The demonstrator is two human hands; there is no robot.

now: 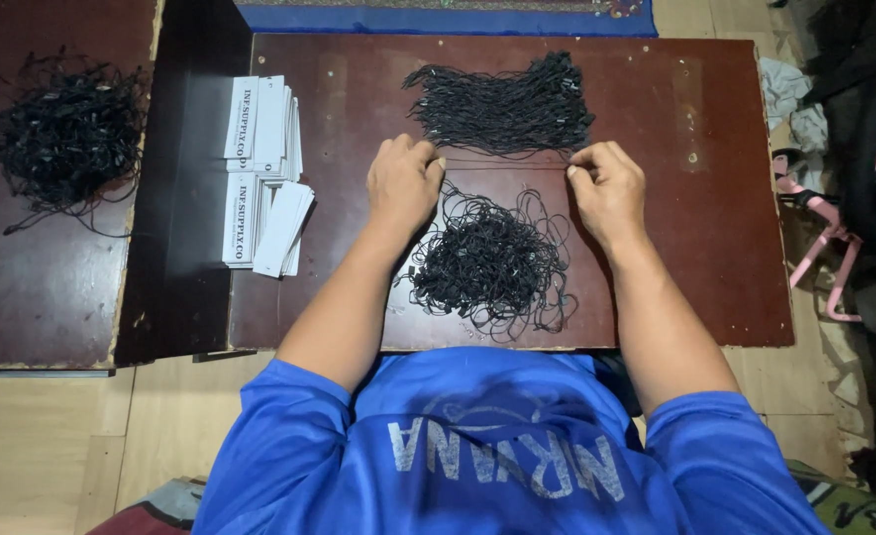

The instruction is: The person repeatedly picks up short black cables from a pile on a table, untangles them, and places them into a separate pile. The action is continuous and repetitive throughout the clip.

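My left hand [403, 183] and my right hand [608, 188] each pinch one end of a thin black string [505, 165], stretched taut and level between them over a dark brown board [695, 248]. Just beyond the string lies a neat bundle of straightened black strings [502, 107]. Between my wrists, nearer to me, sits a loose tangled heap of black strings [489, 263].
Two stacks of white paper tags [264, 124] lie at the board's left side. A second tangled string pile [66, 134] rests on another brown board at far left. Pink hangers [829, 253] and dark cloth sit on the floor at right. A blue mat edge [438, 18] lies beyond.
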